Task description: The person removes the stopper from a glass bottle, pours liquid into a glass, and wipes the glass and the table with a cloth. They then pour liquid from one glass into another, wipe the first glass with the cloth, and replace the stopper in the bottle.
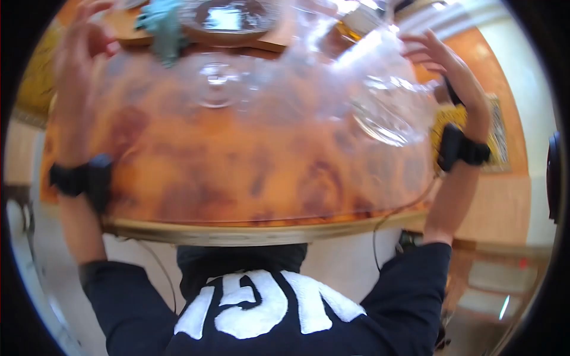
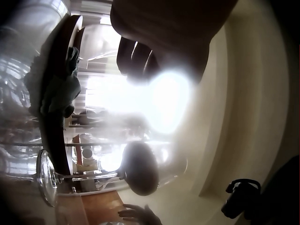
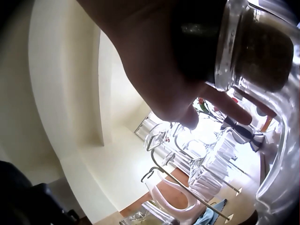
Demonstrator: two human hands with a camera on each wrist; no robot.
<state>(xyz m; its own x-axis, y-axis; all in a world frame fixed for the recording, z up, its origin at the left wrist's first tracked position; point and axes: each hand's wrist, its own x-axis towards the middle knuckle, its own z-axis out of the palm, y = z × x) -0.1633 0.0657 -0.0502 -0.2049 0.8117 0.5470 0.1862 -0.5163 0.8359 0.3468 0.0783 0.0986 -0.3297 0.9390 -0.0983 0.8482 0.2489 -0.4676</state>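
My left hand point(image 1: 86, 44) is raised over the table's left side, fingers loosely bent and holding nothing. In the left wrist view that hand point(image 2: 164, 37) is dark against a bright light. A stemmed wine glass point(image 1: 217, 83) stands upright on the table between my hands; its stem point(image 2: 89, 176) shows in the left wrist view. My right hand point(image 1: 436, 56) hangs at the right, fingers spread, beside a large clear glass decanter point(image 1: 386, 118). In the right wrist view, a brown stopper point(image 3: 265, 56) in the decanter's neck partly covers the hand point(image 3: 159, 65).
A teal cloth point(image 1: 161, 26) hangs over the edge of a wooden board point(image 1: 127, 26) at the back. Beside it sits a round brown tray point(image 1: 228, 35). A wire rack point(image 3: 180, 183) with cups stands beyond the right hand. A cable point(image 1: 380, 228) crosses the table's front edge.
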